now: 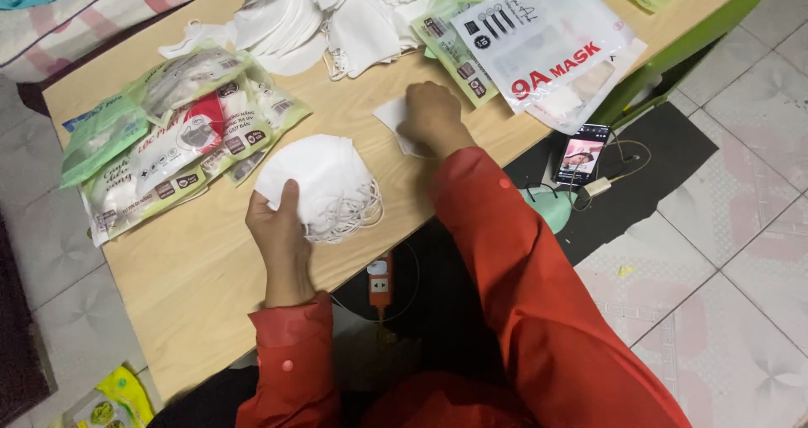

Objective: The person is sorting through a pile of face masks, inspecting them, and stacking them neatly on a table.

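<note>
While the left hand (282,230) clasped a soft, light stack of white masks (324,184) by its edge, the right hand (431,116) lay curled on 1 mask (394,115) upon the desk (194,276).

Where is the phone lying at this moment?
In the head view, the phone lies on the dark mat on the floor, right of the wooden table, just below the white mask package.

The person wore a loose red top whose long sleeves reached the wrists, the left cuff (290,327) gathered with a small pink button, and both hands, left (278,230) and right (431,116), were bare.
</note>
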